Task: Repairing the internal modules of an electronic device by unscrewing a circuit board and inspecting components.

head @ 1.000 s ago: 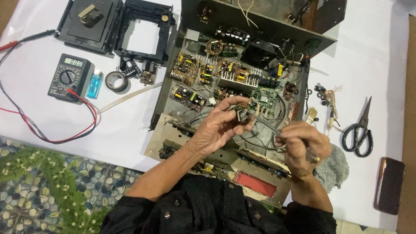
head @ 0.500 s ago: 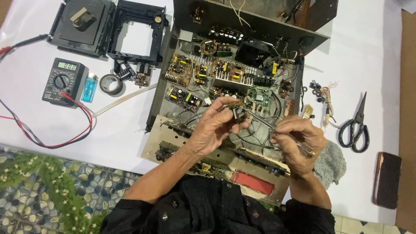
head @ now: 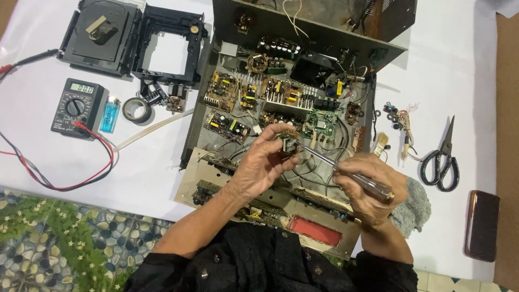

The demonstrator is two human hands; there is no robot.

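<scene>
An opened electronics chassis [head: 216,121] full of circuit boards lies on a white table. My left hand [head: 265,162] pinches a small green circuit board [head: 287,141] above the chassis' front section. My right hand [head: 365,186] grips a screwdriver [head: 346,170] with a dark translucent handle. Its thin shaft points up-left, with the tip at the small board. Loose wires run under both hands.
A black multimeter [head: 75,108] with red and black leads, a blue lighter [head: 110,115] and a tape roll [head: 135,110] lie at left. A dismantled black disc drive [head: 132,38] sits at top left. Scissors [head: 442,157], a small brush [head: 381,143], a grey cloth [head: 413,208] and a dark case [head: 482,224] lie at right.
My right hand has shifted rightward and the screwdriver shaft now shows, its tip on the small board. My left hand still pinches the board.
</scene>
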